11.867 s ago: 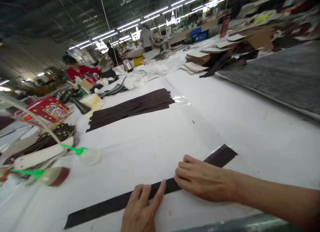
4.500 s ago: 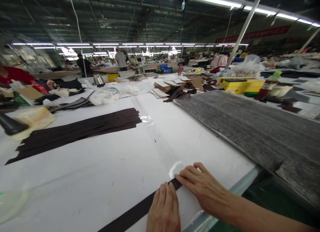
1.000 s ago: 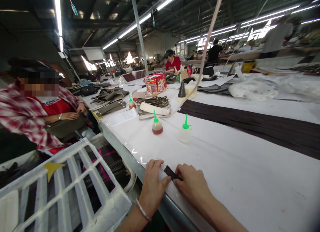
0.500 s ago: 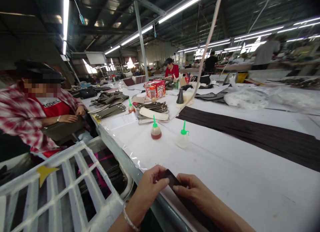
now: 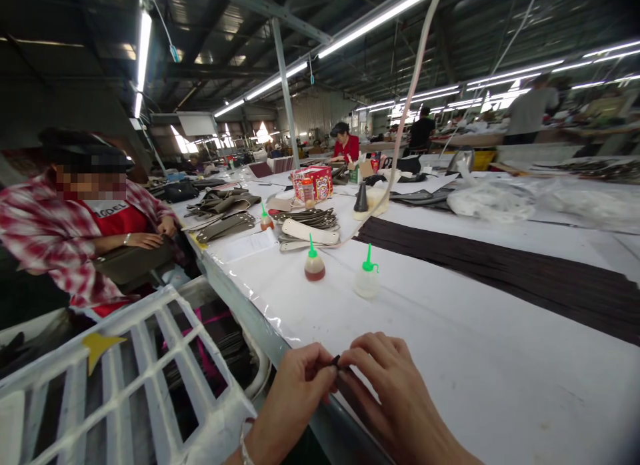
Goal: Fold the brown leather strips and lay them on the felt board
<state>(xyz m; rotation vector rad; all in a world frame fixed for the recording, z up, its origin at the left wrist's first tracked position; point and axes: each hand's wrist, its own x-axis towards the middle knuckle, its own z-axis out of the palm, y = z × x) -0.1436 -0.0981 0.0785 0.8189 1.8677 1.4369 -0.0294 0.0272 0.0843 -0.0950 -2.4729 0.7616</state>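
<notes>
At the table's near edge, my left hand (image 5: pixel 303 388) pinches the end of a dark strip (image 5: pixel 335 361) between thumb and fingers. My right hand (image 5: pixel 393 391) meets it from the other side, its fingertips closed on the same end. Most of the strip is hidden behind my right hand. Beyond my hands stand two squeeze bottles with green nozzles: one with reddish-brown liquid (image 5: pixel 315 267), the other pale and clear-looking (image 5: pixel 367 281). A wide stack of long dark strips (image 5: pixel 490 271) lies across the table to the right.
At lower left is a white slatted plastic crate (image 5: pixel 135 385) beside the table edge. A person in a checked shirt (image 5: pixel 75 251) sits left, holding a dark panel. Tan and dark cut pieces (image 5: pixel 310 228), a red box (image 5: pixel 314 182) and a hanging hose (image 5: pixel 406 118) are farther back.
My right hand has rolled over the strip, its fingers now bent down at the end beside my left fingertips. The strip's end, flat and visible before, is now mostly covered. The view has shifted slightly.
</notes>
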